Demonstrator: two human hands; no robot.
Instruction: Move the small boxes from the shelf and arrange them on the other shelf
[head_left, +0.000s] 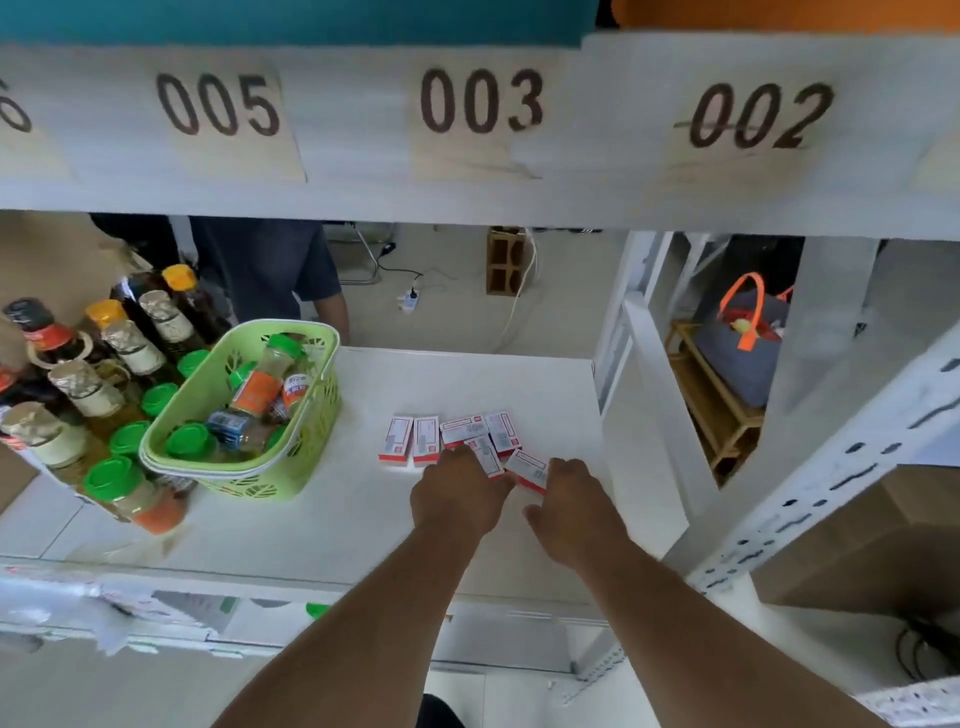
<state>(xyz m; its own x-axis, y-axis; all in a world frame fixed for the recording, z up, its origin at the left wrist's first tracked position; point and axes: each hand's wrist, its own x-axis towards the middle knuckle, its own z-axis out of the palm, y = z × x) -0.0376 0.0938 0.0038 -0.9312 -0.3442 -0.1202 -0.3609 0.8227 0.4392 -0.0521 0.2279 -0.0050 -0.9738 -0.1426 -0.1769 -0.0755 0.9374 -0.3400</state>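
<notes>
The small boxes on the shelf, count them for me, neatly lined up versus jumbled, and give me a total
Lined up side by side: 2, the left pair
Jumbled, overlapping or tilted near the left hand and right hand: 4 visible
Total: 6 small boxes in view; the hands may hide more.

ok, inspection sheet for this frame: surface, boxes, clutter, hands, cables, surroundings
Surface: white shelf under labels 005, 003, 002.
Job's things: small boxes clustered mid-shelf, some flat in a row, others askew.
Clutter: green basket of jars at left; bottles beside it.
Hands: left hand and right hand at the boxes; grip unclear.
Cables: white cord and power strip on the floor behind.
Surroundings: grey bag on a wooden rack; cardboard box at right.
</notes>
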